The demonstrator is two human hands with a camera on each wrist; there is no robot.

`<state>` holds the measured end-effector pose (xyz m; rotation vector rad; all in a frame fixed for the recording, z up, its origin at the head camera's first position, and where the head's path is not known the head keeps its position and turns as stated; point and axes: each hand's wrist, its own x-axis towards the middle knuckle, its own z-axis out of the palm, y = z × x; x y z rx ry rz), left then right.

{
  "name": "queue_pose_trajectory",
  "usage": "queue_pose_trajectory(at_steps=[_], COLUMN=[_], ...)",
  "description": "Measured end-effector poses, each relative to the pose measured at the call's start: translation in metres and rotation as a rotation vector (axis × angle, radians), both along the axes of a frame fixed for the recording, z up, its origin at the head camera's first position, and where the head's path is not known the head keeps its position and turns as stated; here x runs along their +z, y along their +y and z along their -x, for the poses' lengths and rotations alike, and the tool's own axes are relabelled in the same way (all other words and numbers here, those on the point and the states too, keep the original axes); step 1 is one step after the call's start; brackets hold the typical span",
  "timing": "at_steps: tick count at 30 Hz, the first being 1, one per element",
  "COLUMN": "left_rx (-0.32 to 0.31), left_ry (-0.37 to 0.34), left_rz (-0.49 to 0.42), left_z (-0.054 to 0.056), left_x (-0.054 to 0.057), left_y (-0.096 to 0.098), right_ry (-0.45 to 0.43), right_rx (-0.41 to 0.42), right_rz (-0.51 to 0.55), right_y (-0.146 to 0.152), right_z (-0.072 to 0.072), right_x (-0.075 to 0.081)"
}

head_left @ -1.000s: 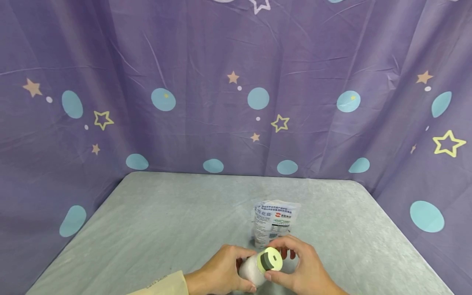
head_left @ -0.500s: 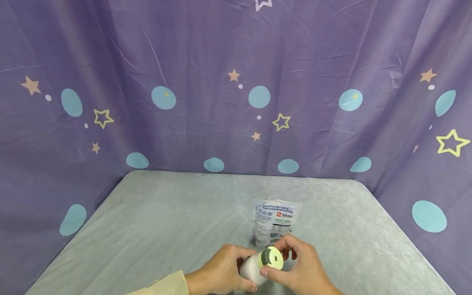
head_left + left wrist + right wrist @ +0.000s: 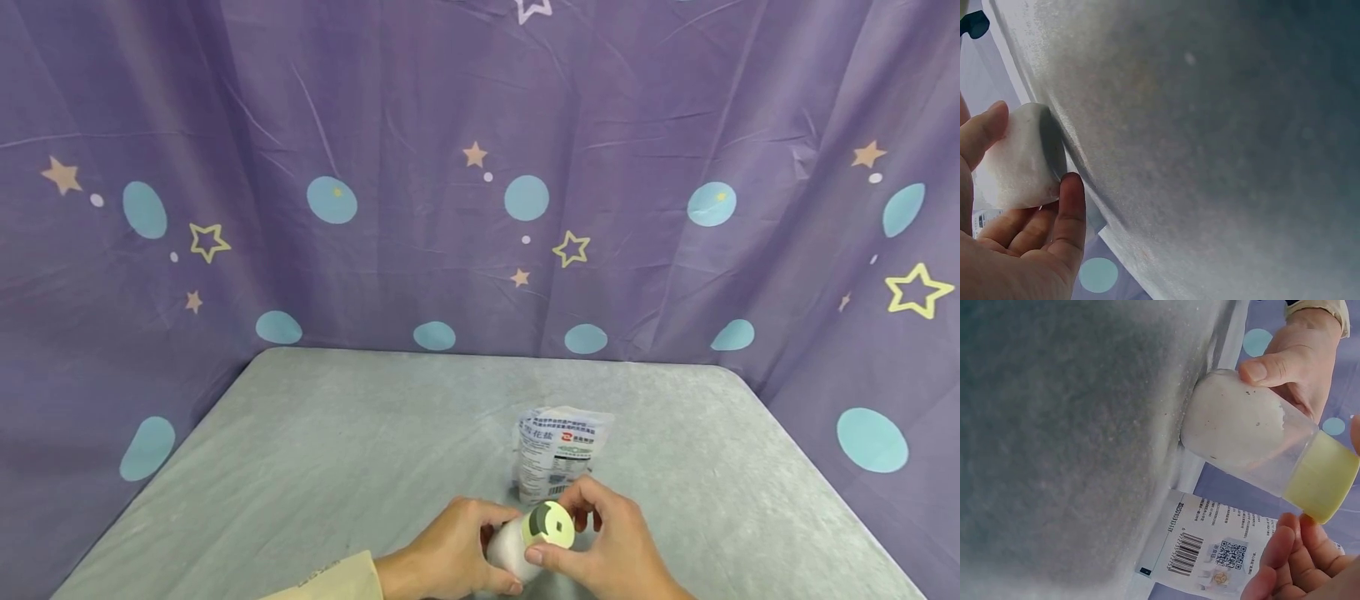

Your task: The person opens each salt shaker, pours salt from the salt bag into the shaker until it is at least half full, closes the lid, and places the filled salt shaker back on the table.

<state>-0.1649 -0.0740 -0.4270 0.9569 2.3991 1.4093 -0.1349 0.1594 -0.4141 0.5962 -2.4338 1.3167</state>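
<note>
A clear shaker bottle [image 3: 507, 552] partly filled with white granules is held tilted, its yellow-green cap [image 3: 553, 523] pointing up and right. My left hand [image 3: 450, 550] grips the body between thumb and fingers. At the cap my right hand [image 3: 615, 542] pinches the rim, thumb in front and fingers behind. A dark green patch marks the cap's side. The right wrist view shows the granules [image 3: 1235, 419] gathered toward the bottle's base, which is close to the tabletop; whether it touches cannot be told.
Just behind the hands stands a white printed pouch [image 3: 562, 450] with blue and red lettering and a barcode. A pale grey cloth covers the table [image 3: 337, 433]. Purple curtains [image 3: 420, 167] with stars and dots surround the back and sides.
The cap has turned, its dark green patch shifting up and away from me. My right thumb has slid left across the cap. My left hand and the pouch stay put.
</note>
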Motion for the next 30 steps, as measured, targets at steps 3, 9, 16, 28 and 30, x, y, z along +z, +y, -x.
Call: queue_pose_trajectory(at_steps=[3,9,16,28,30], left_rx=[-0.001,-0.006,0.001,-0.001,0.000], left_ry=[0.005,0.010,-0.026,0.005,0.011], left_rz=[-0.002,0.006,0.001,0.001,0.008], left_z=[0.000,0.001,0.001,0.000,0.000], left_x=[0.000,0.001,0.002,0.001,0.001], left_y=[0.000,0.000,0.000,0.000,0.001], right_ry=[-0.001,0.129,0.131,0.125,0.125], right_rx=[0.021,0.155,0.256,0.310,0.309], right_rz=[-0.003,-0.017,-0.017,-0.020,-0.018], right_y=[0.002,0.009,0.014,0.014,0.014], right_z=[0.000,0.003,0.004,0.006,0.006], right_x=[0.001,0.001,0.003,0.004,0.004])
